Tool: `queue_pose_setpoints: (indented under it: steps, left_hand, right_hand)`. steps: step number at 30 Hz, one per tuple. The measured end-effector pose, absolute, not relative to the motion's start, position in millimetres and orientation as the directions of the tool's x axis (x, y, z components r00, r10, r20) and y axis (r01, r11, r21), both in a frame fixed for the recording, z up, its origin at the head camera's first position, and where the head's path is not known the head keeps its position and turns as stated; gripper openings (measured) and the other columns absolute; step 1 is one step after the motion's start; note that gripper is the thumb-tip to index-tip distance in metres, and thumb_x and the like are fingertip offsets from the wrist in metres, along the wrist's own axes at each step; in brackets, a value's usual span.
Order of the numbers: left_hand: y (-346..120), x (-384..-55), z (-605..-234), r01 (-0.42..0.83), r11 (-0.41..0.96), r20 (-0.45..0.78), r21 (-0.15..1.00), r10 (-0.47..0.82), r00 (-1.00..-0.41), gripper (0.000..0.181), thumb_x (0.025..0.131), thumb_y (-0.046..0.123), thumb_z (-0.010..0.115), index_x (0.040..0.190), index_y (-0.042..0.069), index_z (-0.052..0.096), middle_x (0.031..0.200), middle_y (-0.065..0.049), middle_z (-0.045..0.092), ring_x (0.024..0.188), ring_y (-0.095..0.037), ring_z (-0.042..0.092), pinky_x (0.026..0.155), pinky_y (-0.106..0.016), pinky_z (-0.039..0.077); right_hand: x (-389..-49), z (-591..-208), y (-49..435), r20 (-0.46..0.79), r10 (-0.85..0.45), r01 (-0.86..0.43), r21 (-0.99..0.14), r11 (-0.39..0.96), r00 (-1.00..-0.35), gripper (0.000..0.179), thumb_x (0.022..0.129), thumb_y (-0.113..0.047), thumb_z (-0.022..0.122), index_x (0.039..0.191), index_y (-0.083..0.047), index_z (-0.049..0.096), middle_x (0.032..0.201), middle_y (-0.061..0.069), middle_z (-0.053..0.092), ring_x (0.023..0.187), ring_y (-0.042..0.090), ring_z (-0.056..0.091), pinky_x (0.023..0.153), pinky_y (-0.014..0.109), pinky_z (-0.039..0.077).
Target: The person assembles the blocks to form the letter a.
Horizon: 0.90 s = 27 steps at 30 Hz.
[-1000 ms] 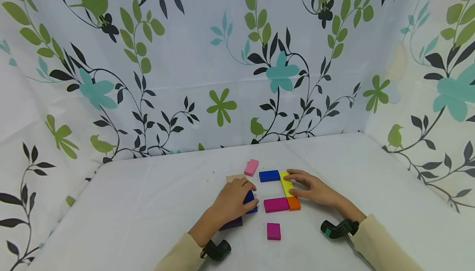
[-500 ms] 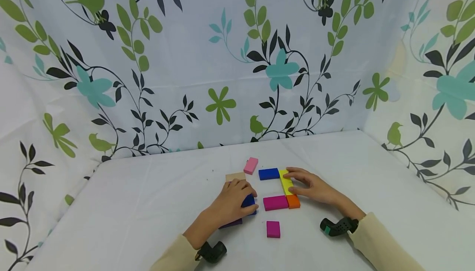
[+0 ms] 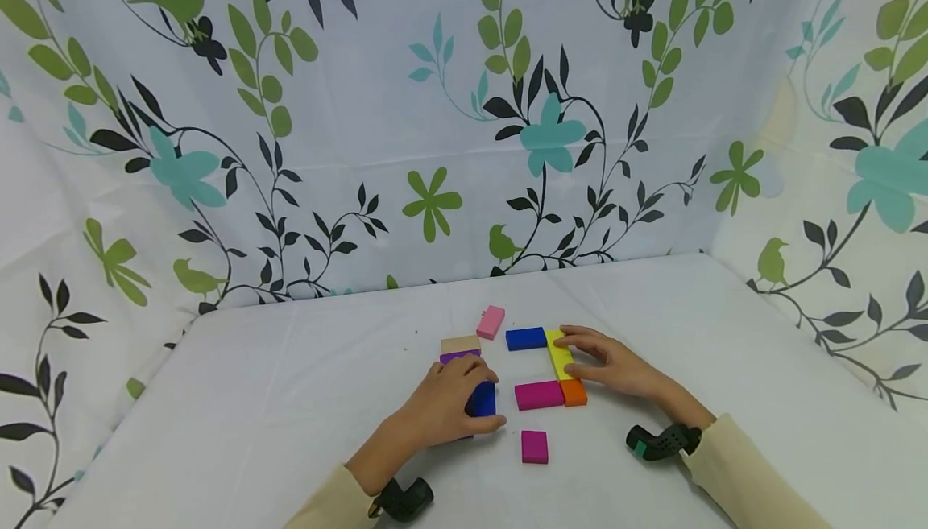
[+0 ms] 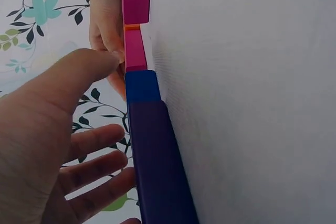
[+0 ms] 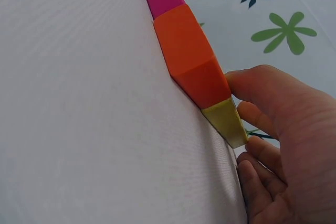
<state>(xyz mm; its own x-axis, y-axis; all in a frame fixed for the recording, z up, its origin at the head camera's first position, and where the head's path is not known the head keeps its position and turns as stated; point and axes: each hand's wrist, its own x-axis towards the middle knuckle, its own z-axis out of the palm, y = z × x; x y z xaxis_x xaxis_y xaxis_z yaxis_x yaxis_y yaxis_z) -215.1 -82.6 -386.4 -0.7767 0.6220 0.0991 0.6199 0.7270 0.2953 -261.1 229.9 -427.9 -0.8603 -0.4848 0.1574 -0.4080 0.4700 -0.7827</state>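
Note:
My left hand (image 3: 448, 400) reaches over a blue block (image 3: 482, 400), its thumb near the front end and its fingers over the far end. In the left wrist view the thumb stands apart from the blue block (image 4: 143, 86), beside the dark purple block (image 4: 157, 166). Just beyond the hand lie a violet block (image 3: 459, 356) and a tan block (image 3: 460, 345), partly covered. My right hand (image 3: 616, 364) rests with fingertips and thumb at the yellow block (image 3: 560, 354), which touches an orange block (image 3: 574, 392). Whether the right thumb presses the yellow block I cannot tell.
A magenta block (image 3: 539, 395) adjoins the orange one, and a second blue block (image 3: 525, 339) meets the yellow block's far end. A pink block (image 3: 490, 322) lies behind; a small magenta block (image 3: 535, 447) lies in front. A patterned curtain (image 3: 428, 110) hangs behind the white table (image 3: 290, 400).
The blue block under my left hand has shifted slightly left and turned straighter, and that hand has moved left and nearer me. My right hand stays at the yellow block.

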Motion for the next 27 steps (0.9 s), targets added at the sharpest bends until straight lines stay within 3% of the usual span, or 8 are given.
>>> queue_pose_setpoints:
  steps: [8, 18, 27]
  left_hand:
    - [-84.7, -210.8, -385.1, 0.646, 0.723, 0.104, 0.246, 0.643, -0.759, 0.053, 0.082, 0.046, 0.074, 0.123, 0.014, 0.062, 0.126, -0.006, 0.058, 0.120, -0.023, 0.051, 0.100, -0.051, 0.041]
    - [-91.2, -209.6, -385.3, 0.688, 0.638, 0.065, 0.347, 0.715, -0.696, 0.046, 0.086, 0.040, 0.072, 0.126, 0.020, 0.062, 0.127, 0.000, 0.054, 0.123, -0.019, 0.046, 0.100, -0.053, 0.037]
    - [-96.0, -213.7, -387.2, 0.664, 0.623, 0.059, 0.413, 0.709, -0.702, 0.050, 0.084, 0.044, 0.073, 0.125, 0.017, 0.062, 0.129, -0.002, 0.056, 0.124, -0.019, 0.049, 0.103, -0.051, 0.036]
  right_hand:
    - [-261.8, -425.9, 228.7, 0.146, -0.475, -0.394, -0.784, 0.479, -0.868, 0.043, 0.092, -0.024, 0.067, 0.132, -0.009, 0.060, 0.151, 0.021, 0.037, 0.134, 0.047, 0.038, 0.104, 0.059, 0.036]
    - [-260.9, -427.8, 229.7, 0.142, -0.469, -0.387, -0.786, 0.483, -0.872, 0.043, 0.092, -0.024, 0.067, 0.132, -0.010, 0.059, 0.151, 0.021, 0.036, 0.135, 0.048, 0.037, 0.103, 0.060, 0.037]
    - [-261.0, -429.5, 231.0, 0.141, -0.472, -0.388, -0.787, 0.480, -0.870, 0.043, 0.092, -0.024, 0.067, 0.132, -0.010, 0.059, 0.151, 0.021, 0.036, 0.135, 0.047, 0.037, 0.104, 0.059, 0.036]
